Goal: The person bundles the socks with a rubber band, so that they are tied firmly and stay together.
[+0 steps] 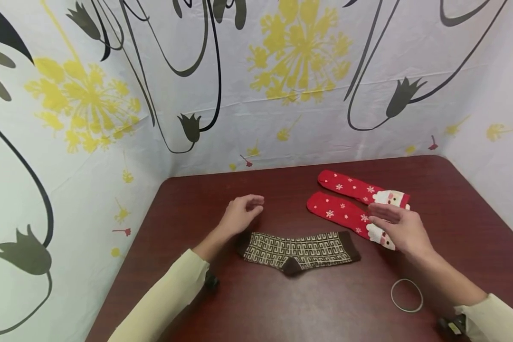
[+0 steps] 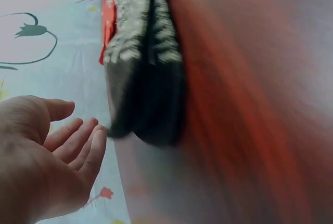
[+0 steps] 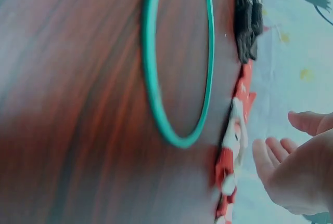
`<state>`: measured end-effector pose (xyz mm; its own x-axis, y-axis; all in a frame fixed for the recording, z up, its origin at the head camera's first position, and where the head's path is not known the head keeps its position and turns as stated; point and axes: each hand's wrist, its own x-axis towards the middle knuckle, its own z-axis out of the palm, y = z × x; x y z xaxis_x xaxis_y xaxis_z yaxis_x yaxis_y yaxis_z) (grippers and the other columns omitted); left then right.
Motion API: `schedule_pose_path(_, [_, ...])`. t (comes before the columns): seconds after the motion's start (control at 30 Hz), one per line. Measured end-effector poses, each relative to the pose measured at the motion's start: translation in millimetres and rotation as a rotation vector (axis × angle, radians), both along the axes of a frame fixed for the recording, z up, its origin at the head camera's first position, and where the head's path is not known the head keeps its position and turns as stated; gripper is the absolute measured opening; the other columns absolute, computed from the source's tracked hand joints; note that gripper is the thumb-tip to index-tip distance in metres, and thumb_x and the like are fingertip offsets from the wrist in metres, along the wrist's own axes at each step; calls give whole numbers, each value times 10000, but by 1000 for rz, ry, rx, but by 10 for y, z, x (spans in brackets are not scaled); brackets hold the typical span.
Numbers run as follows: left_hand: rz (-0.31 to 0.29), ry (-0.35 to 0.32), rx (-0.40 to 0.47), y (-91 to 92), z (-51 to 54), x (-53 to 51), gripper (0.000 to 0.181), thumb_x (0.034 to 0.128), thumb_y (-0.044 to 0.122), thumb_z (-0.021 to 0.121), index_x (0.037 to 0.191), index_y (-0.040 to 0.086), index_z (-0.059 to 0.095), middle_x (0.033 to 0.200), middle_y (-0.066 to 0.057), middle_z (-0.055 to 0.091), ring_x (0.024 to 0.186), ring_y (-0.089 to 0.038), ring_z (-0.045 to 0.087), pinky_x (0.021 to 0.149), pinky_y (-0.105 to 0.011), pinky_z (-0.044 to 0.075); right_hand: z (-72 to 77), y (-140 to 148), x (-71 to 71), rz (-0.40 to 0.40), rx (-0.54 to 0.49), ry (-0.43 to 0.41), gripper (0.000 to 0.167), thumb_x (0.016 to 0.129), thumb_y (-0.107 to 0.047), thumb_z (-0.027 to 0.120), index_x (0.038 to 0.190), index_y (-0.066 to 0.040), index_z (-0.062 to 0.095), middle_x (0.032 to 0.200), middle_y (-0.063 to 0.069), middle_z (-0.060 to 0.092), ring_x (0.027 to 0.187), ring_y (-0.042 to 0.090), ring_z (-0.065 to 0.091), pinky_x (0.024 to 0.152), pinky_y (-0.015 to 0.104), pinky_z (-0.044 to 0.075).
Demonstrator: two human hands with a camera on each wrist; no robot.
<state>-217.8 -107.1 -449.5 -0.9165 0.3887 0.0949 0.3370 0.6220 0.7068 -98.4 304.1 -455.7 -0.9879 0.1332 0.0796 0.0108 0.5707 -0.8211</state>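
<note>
A dark brown sock with a cream maze pattern [image 1: 299,251] lies flat across the middle of the table, its toe and cuff to the sides. Just beyond its left end hovers my left hand [image 1: 242,213], fingers loosely bent and holding nothing. Two red socks with white snowflakes and Santa faces lie farther back on the right: the rear red sock [image 1: 346,184] and the front red sock [image 1: 339,211]. My right hand [image 1: 399,228] is above their Santa ends, partly covering them, with relaxed fingers and nothing held. In the left wrist view the patterned sock [image 2: 148,78] appears blurred.
A thin pale ring-shaped band [image 1: 407,295] lies on the table near my right forearm; it looks green in the right wrist view. The dark red wooden table [image 1: 282,308] meets white fabric walls [image 1: 256,142] printed with flowers at the back and sides.
</note>
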Motion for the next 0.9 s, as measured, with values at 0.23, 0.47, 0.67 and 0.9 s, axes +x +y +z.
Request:
schedule_pose_path(0.23, [-22, -144, 244, 372, 26, -195, 414, 1038, 97, 702, 1430, -15, 631, 1357, -151, 706, 1253, -288, 679, 1040, -399, 541, 3, 231, 75, -78, 0, -83, 610, 1048, -362, 694, 1516, 1, 553, 1409, 279, 629, 1299, 351, 603, 736, 52, 458])
schedule_pose_path(0.47, [53, -269, 370, 724, 9, -297, 437, 1029, 91, 714, 1449, 8, 628, 1384, -138, 693, 1289, -265, 656, 1047, -380, 534, -76, 423, 121, -132, 11, -164, 649, 1068, -420, 638, 1525, 27, 524, 1471, 333, 550, 1340, 507, 458, 853, 269, 538])
schedule_pose_path(0.67, [84, -371, 451, 1004, -60, -378, 453, 1030, 88, 711, 1462, -6, 612, 1394, -145, 686, 1259, -229, 673, 1021, -400, 552, -111, 516, 131, -126, 64, -197, 646, 1061, -407, 656, 1475, 76, 547, 1447, 372, 544, 1336, 551, 474, 903, 515, 508])
schedule_pose_path(0.9, [120, -432, 502, 1306, -115, -448, 440, 1029, 67, 704, 1450, -25, 617, 1350, -147, 710, 1211, -228, 698, 1023, -405, 553, -130, 547, 138, -119, 150, -167, 493, 1027, -318, 724, 1343, 56, 671, 1309, 337, 659, 1219, 516, 568, 804, 378, 430])
